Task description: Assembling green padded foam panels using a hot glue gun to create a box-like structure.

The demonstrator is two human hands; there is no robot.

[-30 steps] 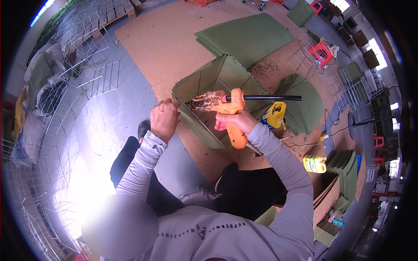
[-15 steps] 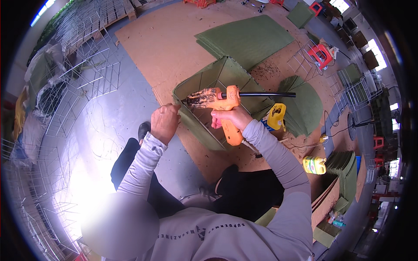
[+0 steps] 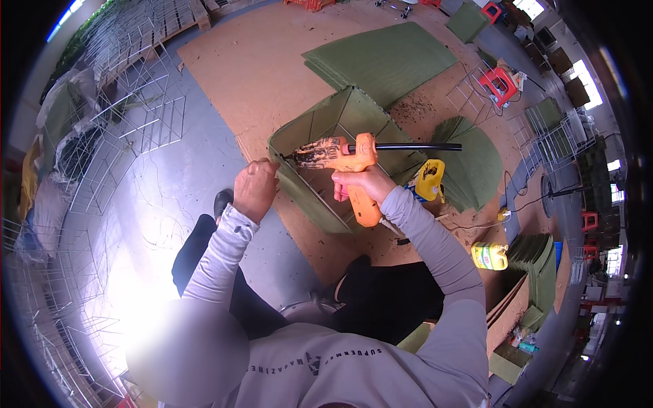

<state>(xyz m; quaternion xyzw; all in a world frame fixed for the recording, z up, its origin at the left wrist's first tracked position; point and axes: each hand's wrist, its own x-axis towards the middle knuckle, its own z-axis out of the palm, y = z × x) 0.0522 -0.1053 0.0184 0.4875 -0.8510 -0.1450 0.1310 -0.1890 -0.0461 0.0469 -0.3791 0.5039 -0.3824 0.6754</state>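
Right hand (image 3: pixel 367 183): fingers clenched on the gun (image 3: pixel 348 160), held over the box (image 3: pixel 307 196), apparently to aim at its left corner; 1 stick (image 3: pixel 418 147) projects behind. Left hand (image 3: pixel 257 188): fingers curled beside that corner, presumably steadying it; whether they pinch cannot be told.

**Obscured Items, Head View**

Orange, black-smeared plastic glue gun (image 3: pixel 348 162): upper handle hidden by right hand (image 3: pixel 364 183). Curled left hand (image 3: pixel 256 188), nine o'clock: fingertips' hold unverifiable. Smooth grey blur (image 3: pixel 189 353), seven o'clock: unidentifiable. Orange-red plastic item (image 3: pixel 309 5), twelve o'clock: cut by upper edge.
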